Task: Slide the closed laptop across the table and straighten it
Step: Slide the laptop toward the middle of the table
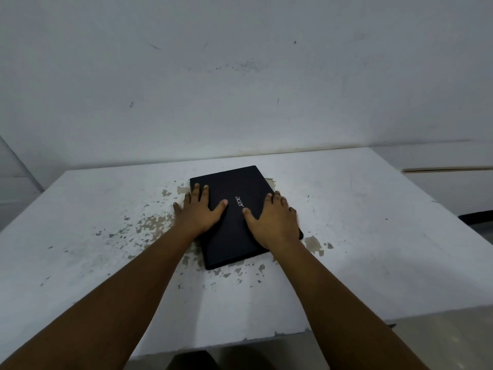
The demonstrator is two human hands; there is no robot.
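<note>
I am looking at two bare hands through the head camera. The left hand is showing short, trimmed nails, and its thumbnail is catching the light as a pale oval. The right hand is showing creased knuckles and equally short nails. Behind each hand the wrist is running bare into a long forearm, the left forearm and the right forearm, both uncovered to the frame's edge. Nearer me than the hands, between the forearms, a dark shape is showing, possibly clothing; I am not able to tell.
</note>
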